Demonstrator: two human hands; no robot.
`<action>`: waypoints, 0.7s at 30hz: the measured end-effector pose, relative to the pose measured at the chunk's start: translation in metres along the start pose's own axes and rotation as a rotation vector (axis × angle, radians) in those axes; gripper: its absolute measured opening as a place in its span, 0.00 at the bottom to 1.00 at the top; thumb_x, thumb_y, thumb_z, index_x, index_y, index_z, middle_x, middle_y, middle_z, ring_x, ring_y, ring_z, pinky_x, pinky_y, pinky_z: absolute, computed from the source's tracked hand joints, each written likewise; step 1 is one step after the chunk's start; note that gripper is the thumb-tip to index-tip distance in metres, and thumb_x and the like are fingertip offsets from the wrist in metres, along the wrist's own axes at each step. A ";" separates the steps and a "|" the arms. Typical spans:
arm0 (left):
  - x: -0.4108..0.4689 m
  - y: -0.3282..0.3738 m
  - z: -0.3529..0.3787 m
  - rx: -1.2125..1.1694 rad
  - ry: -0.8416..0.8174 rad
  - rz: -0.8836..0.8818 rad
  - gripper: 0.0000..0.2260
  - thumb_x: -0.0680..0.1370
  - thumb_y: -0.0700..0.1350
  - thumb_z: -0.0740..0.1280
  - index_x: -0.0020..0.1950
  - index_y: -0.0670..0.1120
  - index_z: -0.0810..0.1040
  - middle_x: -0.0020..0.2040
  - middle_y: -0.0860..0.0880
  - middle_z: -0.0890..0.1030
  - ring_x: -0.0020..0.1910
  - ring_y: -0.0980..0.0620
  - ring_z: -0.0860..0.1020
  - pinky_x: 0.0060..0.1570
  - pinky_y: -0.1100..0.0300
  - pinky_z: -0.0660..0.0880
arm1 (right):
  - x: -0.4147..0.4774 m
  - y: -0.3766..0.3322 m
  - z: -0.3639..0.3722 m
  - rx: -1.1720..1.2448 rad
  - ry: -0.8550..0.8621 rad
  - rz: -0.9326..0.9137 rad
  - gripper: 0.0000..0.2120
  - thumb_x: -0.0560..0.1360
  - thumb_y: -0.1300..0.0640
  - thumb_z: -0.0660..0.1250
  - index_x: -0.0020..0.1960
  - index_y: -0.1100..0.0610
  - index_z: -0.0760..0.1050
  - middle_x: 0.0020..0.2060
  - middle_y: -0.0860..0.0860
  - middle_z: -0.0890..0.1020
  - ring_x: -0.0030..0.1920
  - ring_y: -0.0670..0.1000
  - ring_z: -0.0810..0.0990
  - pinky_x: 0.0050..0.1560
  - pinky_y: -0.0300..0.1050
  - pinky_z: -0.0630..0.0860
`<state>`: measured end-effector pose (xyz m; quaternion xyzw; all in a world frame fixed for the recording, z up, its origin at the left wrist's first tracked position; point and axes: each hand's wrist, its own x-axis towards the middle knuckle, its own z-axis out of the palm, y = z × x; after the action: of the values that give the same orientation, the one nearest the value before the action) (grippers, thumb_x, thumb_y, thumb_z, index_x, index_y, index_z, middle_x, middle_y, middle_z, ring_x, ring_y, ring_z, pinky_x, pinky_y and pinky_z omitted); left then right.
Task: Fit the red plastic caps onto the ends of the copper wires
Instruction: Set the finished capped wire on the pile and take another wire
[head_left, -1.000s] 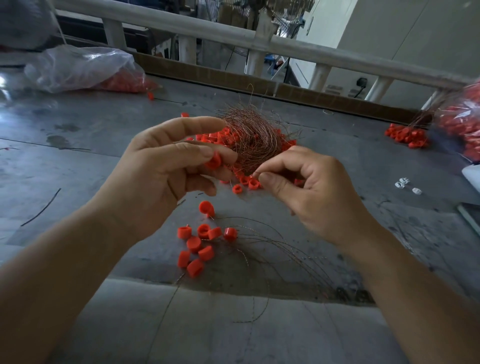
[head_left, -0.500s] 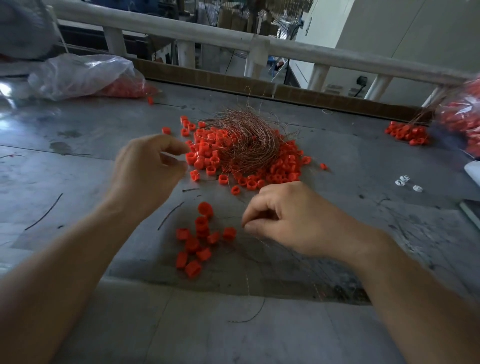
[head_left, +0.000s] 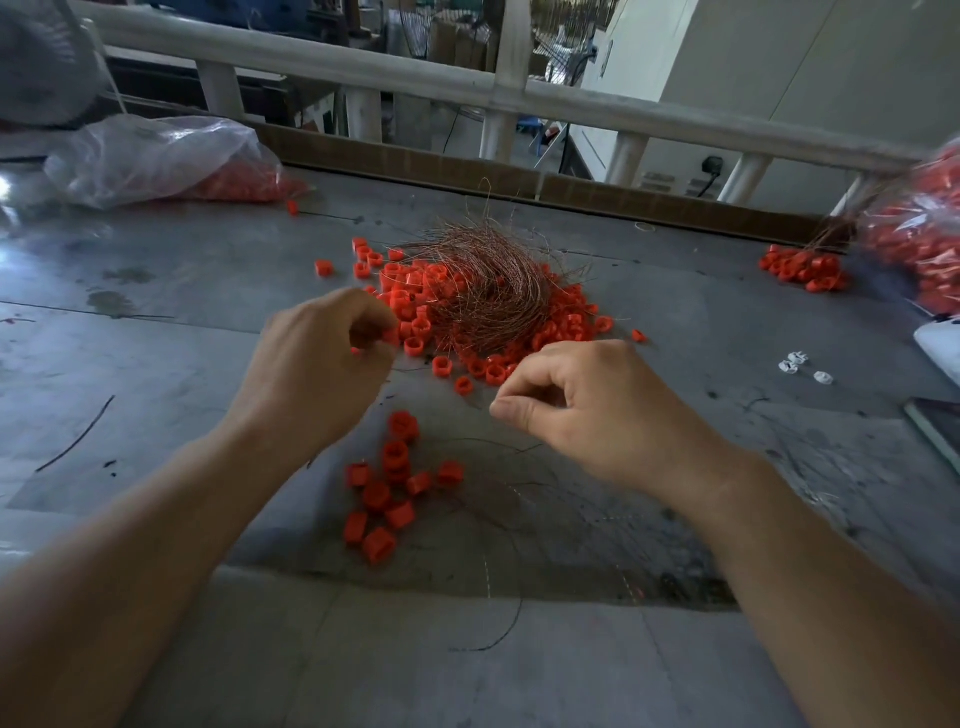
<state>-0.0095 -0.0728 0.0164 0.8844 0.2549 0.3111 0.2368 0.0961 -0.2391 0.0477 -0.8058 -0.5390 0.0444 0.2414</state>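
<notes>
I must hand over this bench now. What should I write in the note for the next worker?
Left hand: pinches a red cap at the pile's edge.
Right hand: fingertips pinched together; any wire there is too thin to see.
Wire tangle lies on the cap pile, beyond both hands.
Done: probably the near group of caps, thin wires trailing from it.
Left: the tangle, nearly all.

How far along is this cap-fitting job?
Early days, it seems. A small cluster of caps near the person, thin wires trailing from it, looks finished. The left hand grips a cap at the pile's edge; the right hand pinches, perhaps on a wire. The big tangle of copper wires and loose caps remain.
</notes>
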 end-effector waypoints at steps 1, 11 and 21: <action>-0.002 0.004 -0.003 -0.098 -0.004 0.006 0.09 0.72 0.38 0.69 0.44 0.52 0.79 0.38 0.58 0.79 0.35 0.65 0.76 0.35 0.79 0.66 | 0.001 0.002 -0.001 -0.014 0.029 0.010 0.07 0.72 0.51 0.67 0.44 0.53 0.81 0.33 0.39 0.75 0.37 0.38 0.75 0.40 0.30 0.71; -0.018 0.025 0.001 -0.226 -0.211 0.210 0.15 0.69 0.43 0.68 0.40 0.66 0.73 0.38 0.66 0.76 0.41 0.71 0.74 0.42 0.79 0.67 | 0.019 0.025 0.012 -0.203 0.097 -0.015 0.19 0.75 0.52 0.64 0.64 0.58 0.72 0.72 0.48 0.61 0.71 0.47 0.57 0.66 0.35 0.50; -0.018 0.023 -0.002 -0.236 -0.194 0.207 0.16 0.71 0.40 0.70 0.42 0.63 0.74 0.39 0.65 0.76 0.42 0.71 0.74 0.43 0.79 0.68 | 0.021 0.025 0.017 -0.058 0.305 -0.097 0.12 0.73 0.60 0.68 0.55 0.63 0.78 0.55 0.55 0.80 0.59 0.51 0.75 0.60 0.33 0.62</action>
<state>-0.0155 -0.1001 0.0229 0.8979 0.1005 0.2746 0.3290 0.1205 -0.2222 0.0260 -0.7829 -0.5355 -0.1056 0.2987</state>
